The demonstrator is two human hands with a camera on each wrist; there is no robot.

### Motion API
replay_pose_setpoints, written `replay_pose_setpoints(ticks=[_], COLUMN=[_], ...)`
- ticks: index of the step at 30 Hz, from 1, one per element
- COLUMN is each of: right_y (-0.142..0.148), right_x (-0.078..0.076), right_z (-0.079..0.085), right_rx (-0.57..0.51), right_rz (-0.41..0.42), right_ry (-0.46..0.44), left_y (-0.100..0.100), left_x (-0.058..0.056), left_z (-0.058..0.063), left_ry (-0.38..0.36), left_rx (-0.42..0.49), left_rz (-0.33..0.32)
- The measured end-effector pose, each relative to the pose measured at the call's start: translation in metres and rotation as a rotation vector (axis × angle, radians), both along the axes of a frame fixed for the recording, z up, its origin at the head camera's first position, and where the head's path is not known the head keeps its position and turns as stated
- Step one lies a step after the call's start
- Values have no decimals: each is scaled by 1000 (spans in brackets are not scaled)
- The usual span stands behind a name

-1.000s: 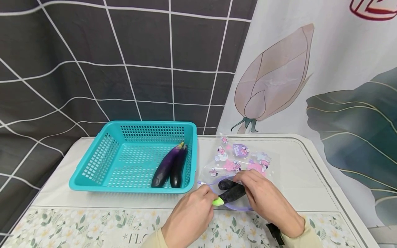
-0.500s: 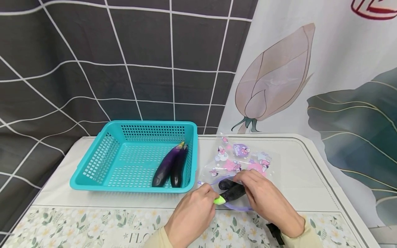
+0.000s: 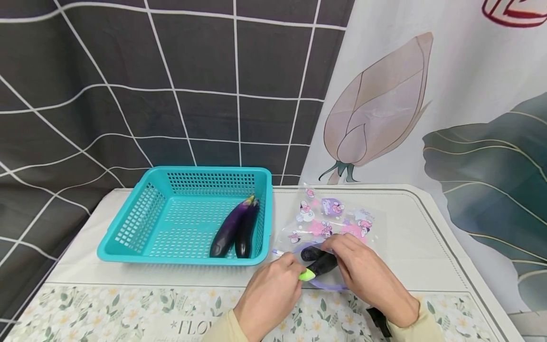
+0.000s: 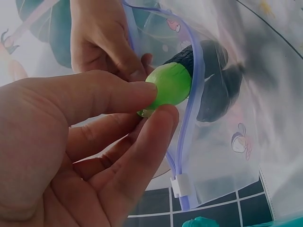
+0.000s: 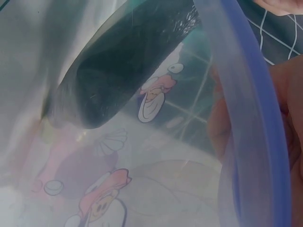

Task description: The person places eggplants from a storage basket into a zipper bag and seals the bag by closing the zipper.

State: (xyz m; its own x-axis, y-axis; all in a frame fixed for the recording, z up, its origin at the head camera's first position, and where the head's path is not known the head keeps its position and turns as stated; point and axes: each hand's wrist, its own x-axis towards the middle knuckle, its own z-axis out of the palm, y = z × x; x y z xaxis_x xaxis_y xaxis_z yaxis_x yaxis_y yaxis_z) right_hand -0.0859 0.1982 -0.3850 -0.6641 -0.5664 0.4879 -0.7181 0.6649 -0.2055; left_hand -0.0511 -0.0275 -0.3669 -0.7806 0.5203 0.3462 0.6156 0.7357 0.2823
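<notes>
My left hand (image 3: pixel 273 289) pinches the bright green end (image 4: pixel 169 84) of a dark, long vegetable between thumb and fingers. Its dark body (image 3: pixel 323 264) reaches through the mouth of a clear zip bag (image 3: pixel 316 213) with pink and purple cartoon prints. Another dark, long vegetable (image 3: pixel 311 253) lies beside it inside the bag. At the right of the opening, my right hand (image 3: pixel 365 270) holds the bag's edge with curled fingers; part of its grip is hidden. A white slider (image 4: pixel 180 185) sits on the purple zip strip (image 5: pixel 258 109).
To the left stands a turquoise perforated basket (image 3: pixel 128 218) holding two purple eggplants (image 3: pixel 231 230). The table (image 3: pixel 423 237) has a white cover with a floral strip along the front. A dark gridded curtain (image 3: pixel 205 114) hangs behind.
My left hand has moved slightly right toward the bag, and the green-ended vegetable has slid a little deeper into it. My right hand stays almost still.
</notes>
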Motion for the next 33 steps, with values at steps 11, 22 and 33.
replay_pose_setpoints(ticks=[11, 22, 33], right_y=[-1, -1, -1], right_x=[0, -1, -1], right_z=[-1, 0, -1], right_rx=[1, 5, 6], right_rz=[0, -4, -11], right_ry=[-8, -15, -22], left_y=[5, 11, 18], left_x=[-4, -8, -9], left_z=[-5, -7, -8], left_ry=[40, 64, 37], left_rx=[-30, -47, -62], left_rz=[31, 62, 108])
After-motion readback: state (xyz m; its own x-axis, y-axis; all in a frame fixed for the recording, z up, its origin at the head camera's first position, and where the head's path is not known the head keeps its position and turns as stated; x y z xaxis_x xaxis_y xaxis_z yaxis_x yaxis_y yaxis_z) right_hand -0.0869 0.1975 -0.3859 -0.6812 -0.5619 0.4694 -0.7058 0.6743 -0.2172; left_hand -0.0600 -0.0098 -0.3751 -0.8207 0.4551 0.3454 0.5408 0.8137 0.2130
